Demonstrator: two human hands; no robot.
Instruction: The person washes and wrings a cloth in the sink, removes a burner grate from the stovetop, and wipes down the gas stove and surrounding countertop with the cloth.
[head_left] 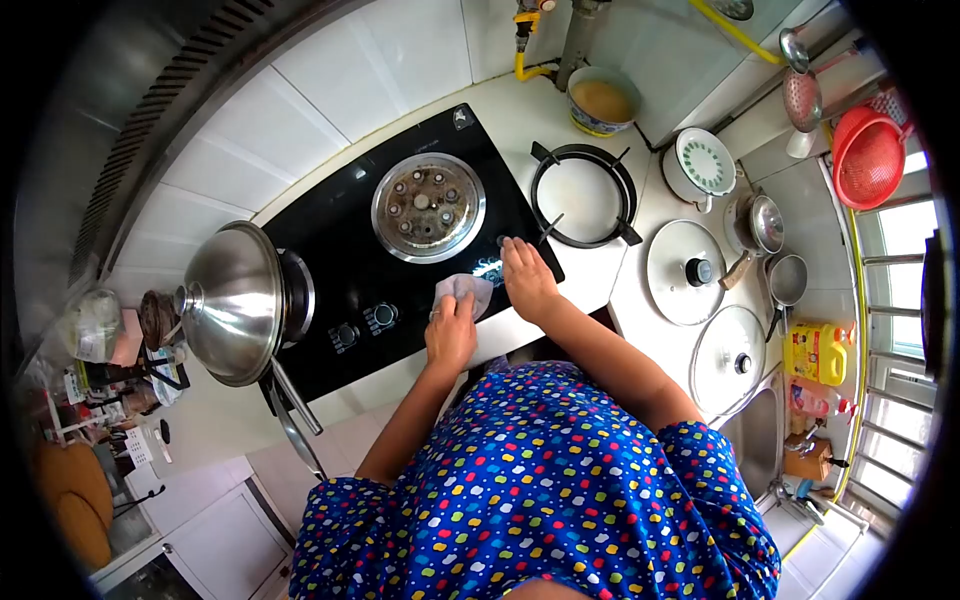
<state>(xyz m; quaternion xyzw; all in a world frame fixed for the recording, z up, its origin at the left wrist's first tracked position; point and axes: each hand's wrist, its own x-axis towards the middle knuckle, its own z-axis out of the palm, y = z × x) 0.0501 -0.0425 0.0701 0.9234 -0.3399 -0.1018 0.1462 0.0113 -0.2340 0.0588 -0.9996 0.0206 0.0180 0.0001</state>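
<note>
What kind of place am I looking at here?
A kitchen, probably a home one. A black stove is set into the counter, a metal sink sits to the right, and a red colander hangs by the window.

Two glass lids (pixel 670 275) lie near the sink (pixel 757 430) (a yellow jug (pixel 815 353) stands beyond); a red strainer (pixel 868 165) hangs by the window (pixel 903 232)

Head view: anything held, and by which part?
Left hand on pale cloth, near side; gripped or pressed, unclear. Right hand: nothing visible held.
</note>
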